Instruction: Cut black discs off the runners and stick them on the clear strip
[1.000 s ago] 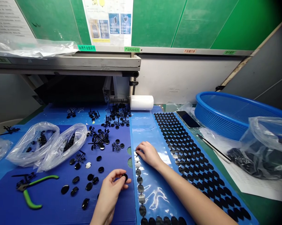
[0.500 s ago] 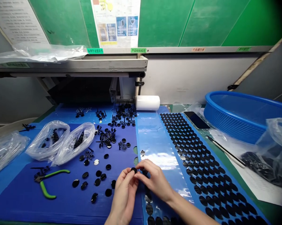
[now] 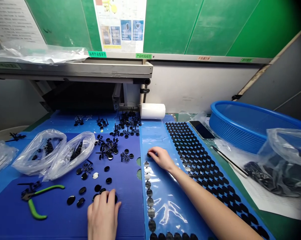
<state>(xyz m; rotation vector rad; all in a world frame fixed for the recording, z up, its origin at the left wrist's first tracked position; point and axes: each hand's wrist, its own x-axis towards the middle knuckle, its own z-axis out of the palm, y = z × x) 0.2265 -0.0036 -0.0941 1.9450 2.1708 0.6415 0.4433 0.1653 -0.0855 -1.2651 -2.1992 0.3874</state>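
In the head view, the left hand (image 3: 102,216) lies on the blue board (image 3: 130,213), with its fingers close together and curved down over a small group of black round discs (image 3: 97,188). It may be pinching one disc, but the fingers hide that spot, so I cannot tell. Just left of that hand lie more loose discs and a pair of green-handled side cutters (image 3: 37,200). Up past the hand sit two clear bags of black parts (image 3: 39,153) and heaps of black plastic runners (image 3: 107,145). The right hand (image 3: 162,159) is higher up and to the right of the left hand. It rests on a clear plastic sheet (image 3: 163,213) with its fingers together, and the fingertips press down by the top of a line of round discs (image 3: 149,200). Just right of this hand runs a wide blue strip (image 3: 190,150) packed with rows of black discs. Farther right sit a blue basket (image 3: 240,126) and a phone (image 3: 202,130). The step in hand looks like setting discs one by one in that line. The next move calls for a disc from under the left hand to be laid at the top of the line, right by the right fingertips.
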